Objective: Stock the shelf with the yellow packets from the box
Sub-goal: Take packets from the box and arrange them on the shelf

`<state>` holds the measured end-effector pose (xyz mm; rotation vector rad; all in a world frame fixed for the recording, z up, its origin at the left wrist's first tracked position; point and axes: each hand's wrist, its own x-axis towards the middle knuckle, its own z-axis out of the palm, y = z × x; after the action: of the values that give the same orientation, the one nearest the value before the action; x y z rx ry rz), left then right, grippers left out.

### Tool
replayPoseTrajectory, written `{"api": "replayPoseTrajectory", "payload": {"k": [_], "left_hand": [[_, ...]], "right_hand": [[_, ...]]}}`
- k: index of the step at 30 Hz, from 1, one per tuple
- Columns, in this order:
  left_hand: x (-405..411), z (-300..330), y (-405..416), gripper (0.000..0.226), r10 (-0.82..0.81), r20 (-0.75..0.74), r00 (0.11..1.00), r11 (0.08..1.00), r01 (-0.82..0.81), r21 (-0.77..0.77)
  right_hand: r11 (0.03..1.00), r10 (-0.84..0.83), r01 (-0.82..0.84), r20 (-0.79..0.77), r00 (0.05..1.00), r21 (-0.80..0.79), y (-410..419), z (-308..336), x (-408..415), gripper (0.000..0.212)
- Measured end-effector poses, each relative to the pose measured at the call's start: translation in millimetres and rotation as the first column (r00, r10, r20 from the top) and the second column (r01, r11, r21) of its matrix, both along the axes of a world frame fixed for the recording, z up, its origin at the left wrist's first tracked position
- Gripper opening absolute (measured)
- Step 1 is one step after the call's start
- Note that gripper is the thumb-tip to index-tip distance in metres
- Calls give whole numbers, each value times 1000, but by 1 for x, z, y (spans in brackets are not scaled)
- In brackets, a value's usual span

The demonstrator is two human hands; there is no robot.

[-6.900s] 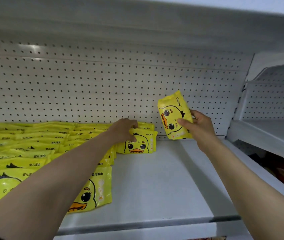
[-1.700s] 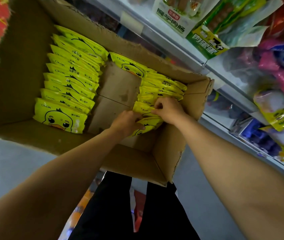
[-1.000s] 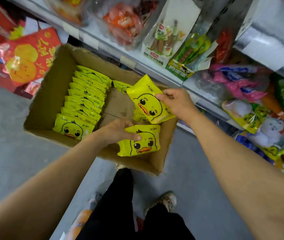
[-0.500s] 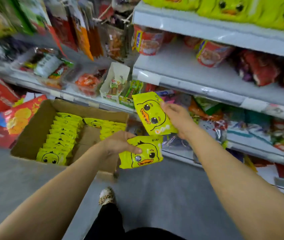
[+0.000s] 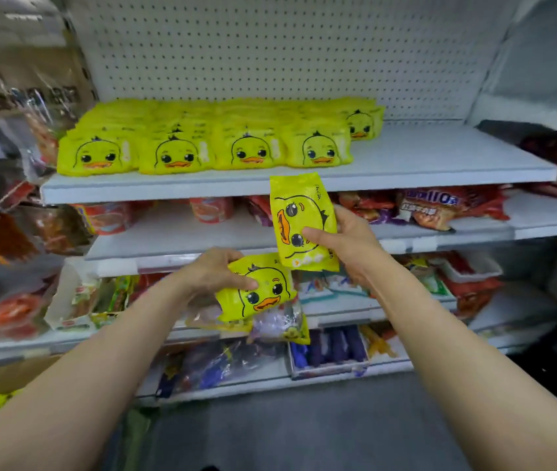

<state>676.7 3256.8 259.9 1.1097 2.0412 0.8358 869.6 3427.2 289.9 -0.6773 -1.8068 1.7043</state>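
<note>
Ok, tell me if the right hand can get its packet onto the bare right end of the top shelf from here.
Probably yes. The right hand holds its yellow packet just below the top shelf edge, and nothing stands between it and the bare stretch right of the stocked packets; it needs only lift.

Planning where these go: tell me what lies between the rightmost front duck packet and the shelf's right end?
Head view: bare white shelf from that packet rightward; one more packet behind.

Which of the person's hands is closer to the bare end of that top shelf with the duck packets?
The right hand. It holds a yellow packet just below the top shelf edge, near the bare stretch. The left hand grips another packet lower and further left.
</note>
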Motion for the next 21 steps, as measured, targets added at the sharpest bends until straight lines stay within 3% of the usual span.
{"api": "replayPoseTrajectory", "payload": {"k": [3,7,11,16,21], "left_hand": [[11,33,48,30,-68,-102,992,997,71,28],[21,64,114,37,-84,-130,988,994,93,64],[21,93,183,62,-131,-196,972,990,139,28],[23,124,278,34,-234,-225,946,964,256,73],[12,152,371,47,-280,-325,903,944,321,78]], "right_hand": [[993,-77,78,-24,997,84,33,18,25,43],[971,-192,197,-51,980,135,77,42,45,41],[947,-288,298,-94,953,119,130,65,56,41],[908,-364,389,-165,917,156,214,104,64,36],[922,-330,365,-228,916,129,292,135,52,31]]}}
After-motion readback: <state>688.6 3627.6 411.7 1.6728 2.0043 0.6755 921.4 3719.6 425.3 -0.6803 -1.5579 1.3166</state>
